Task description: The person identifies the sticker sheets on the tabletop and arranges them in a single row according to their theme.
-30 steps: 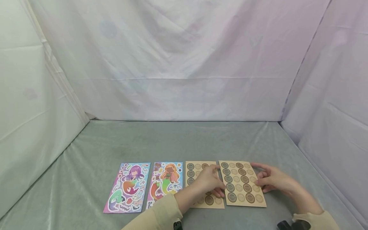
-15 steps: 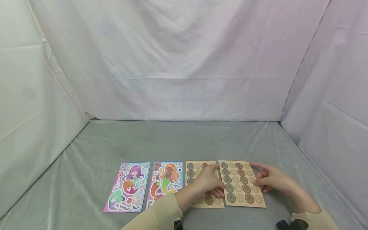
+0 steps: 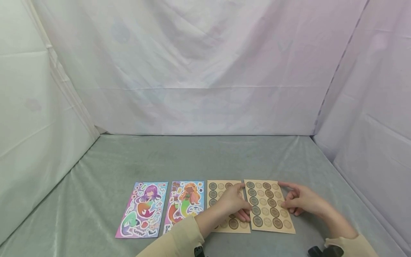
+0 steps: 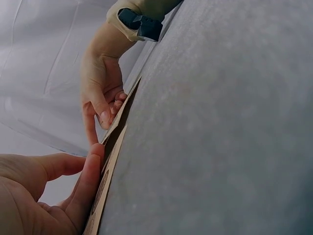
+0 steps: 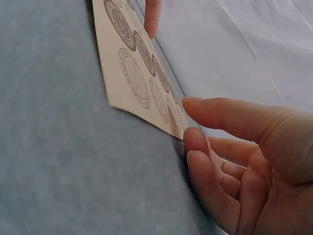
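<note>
Two tan sticker sheets with round seals lie side by side in the head view. My left hand [image 3: 233, 201] reaches over the inner tan sheet [image 3: 223, 224], its fingertips at the left edge of the outer tan sheet [image 3: 264, 203]. At that sheet's right edge, my right hand [image 3: 305, 200] pinches it between thumb and fingers, with the index finger stretched toward the top corner. In the right wrist view the sheet [image 5: 129, 63] is tilted at my fingertips. The left wrist view shows a dark gap under its raised near edge [image 4: 128, 105]. My left hand covers part of the inner sheet.
To the left lie two colourful mermaid sticker sheets, one with purple hair [image 3: 142, 210] and one with orange hair [image 3: 186, 201], the latter partly behind my left sleeve [image 3: 179, 237]. Grey cloth [image 3: 199, 157] covers the table. White curtains [image 3: 205, 71] enclose the back and sides.
The outer tan sheet has shifted slightly left and turned a little, its lower right corner moving left and down. My right hand has moved slightly left with it; my left hand stays nearly still.
</note>
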Available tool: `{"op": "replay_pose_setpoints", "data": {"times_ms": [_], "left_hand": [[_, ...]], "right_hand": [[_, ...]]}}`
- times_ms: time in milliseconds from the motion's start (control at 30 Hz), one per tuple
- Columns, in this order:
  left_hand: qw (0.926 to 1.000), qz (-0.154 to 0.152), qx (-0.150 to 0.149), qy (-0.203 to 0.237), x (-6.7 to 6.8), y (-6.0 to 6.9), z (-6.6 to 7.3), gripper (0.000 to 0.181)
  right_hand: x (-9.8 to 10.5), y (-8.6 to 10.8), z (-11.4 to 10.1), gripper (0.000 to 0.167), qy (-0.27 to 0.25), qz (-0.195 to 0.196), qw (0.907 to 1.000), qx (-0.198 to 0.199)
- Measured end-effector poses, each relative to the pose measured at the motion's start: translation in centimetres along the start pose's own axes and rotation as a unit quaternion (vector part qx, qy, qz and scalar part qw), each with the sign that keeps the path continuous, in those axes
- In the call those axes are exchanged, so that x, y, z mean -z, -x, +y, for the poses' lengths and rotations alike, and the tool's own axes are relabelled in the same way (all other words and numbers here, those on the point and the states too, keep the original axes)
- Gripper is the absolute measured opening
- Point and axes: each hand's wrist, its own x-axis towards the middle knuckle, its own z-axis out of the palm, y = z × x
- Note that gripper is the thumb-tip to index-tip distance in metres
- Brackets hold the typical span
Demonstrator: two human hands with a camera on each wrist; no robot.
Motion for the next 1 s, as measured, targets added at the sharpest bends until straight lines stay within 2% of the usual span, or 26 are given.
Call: {"op": "replay_pose_setpoints", "data": {"times_ms": [167, 567, 833, 1000], "left_hand": [[1.0, -0.008, 0.002, 0.001, 0.09, 0.17, 0.1, 0.077], [0.9997, -0.021, -0.007, 0.001, 0.27, 0.32, 0.08, 0.076], [0.9993, -0.026, -0.002, -0.025, 0.46, 0.42, 0.39, 0.072], [0.9985, -0.033, -0.009, -0.043, 0.76, 0.59, 0.68, 0.072]], "right_hand": [[-0.09, -0.04, -0.12, 0.089, 0.011, 0.007, 0.9998, -0.013], [-0.21, 0.0, -0.35, 0.088, 0.024, 0.011, 0.9996, -0.011], [-0.37, 0.19, -0.71, 0.086, 0.033, 0.016, 0.9993, -0.012], [-0.41, 0.19, -0.68, 0.08, 0.032, 0.02, 0.9992, -0.011]]}}
